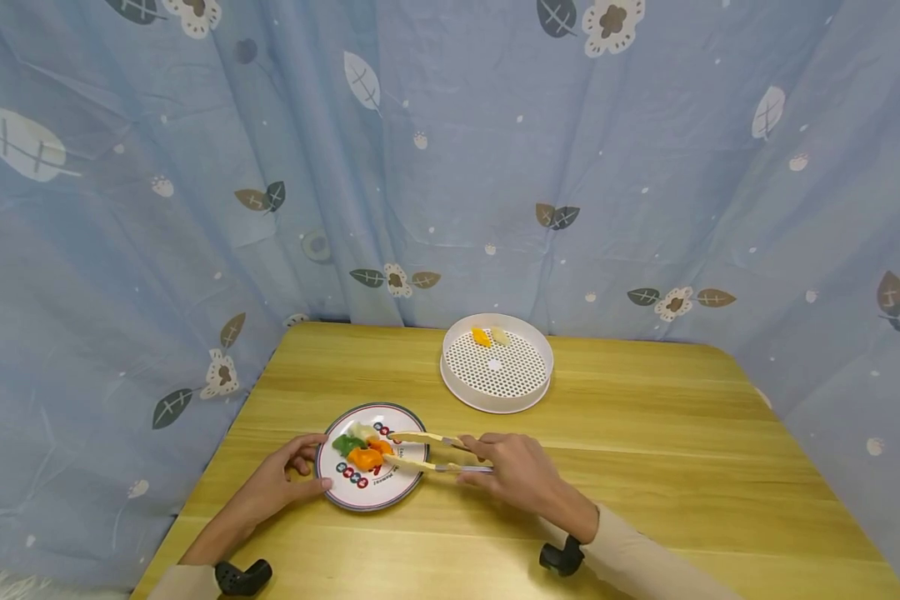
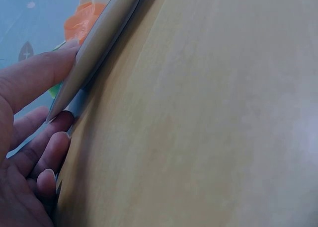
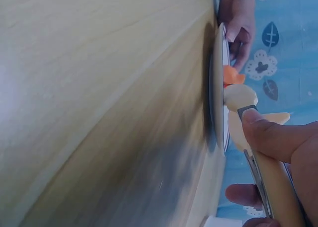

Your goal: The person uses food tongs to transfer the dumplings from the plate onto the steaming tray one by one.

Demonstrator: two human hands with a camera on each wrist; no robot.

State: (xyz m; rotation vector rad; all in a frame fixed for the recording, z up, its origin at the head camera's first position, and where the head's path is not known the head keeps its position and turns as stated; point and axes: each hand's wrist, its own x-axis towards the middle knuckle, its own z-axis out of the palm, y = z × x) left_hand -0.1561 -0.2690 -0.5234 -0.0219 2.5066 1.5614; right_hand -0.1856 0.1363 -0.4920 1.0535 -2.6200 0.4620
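My left hand (image 1: 285, 475) holds the rim of a round white plate (image 1: 379, 497) with printed lettering and a dark-edged border. In the left wrist view its thumb presses the rim from one side, with fingers curled by the other. On the plate lie toy-like dumplings: a green one (image 1: 348, 446), a pale one (image 1: 362, 431) and orange ones (image 1: 365, 459). My right hand (image 1: 521, 471) grips pale yellow tongs (image 1: 438, 467). Their spread tips reach over the plate, on either side of an orange dumpling; whether they touch it I cannot tell.
Behind the plate, towards the table's back edge, stands a round white steamer tray (image 1: 450, 379) with a perforated base. An orange dumpling (image 1: 481, 337) and a pale dumpling (image 1: 500, 335) lie in it. A blue patterned curtain (image 1: 465, 167) hangs behind the wooden table (image 1: 660, 433).
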